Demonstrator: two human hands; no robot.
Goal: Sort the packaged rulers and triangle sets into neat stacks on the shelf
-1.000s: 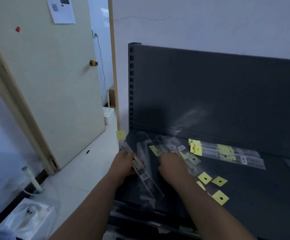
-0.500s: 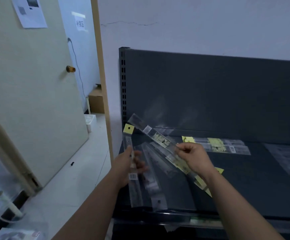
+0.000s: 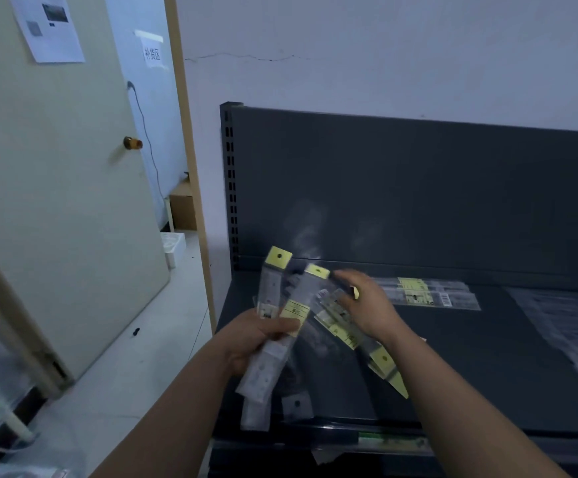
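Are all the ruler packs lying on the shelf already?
No, the left hand grips a bundle of ruler packs and the right hand holds a fanned bunch, both above the shelf.

Two bare forearms, bare left hand (image 3: pixel 256 339), bare right hand (image 3: pixel 367 313)

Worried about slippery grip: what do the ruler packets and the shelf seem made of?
The ruler packets look like clear glossy plastic film, see-through with glare, topped by matte yellow card headers. The shelf is probably painted metal: dark matte grey, with a slotted upright.
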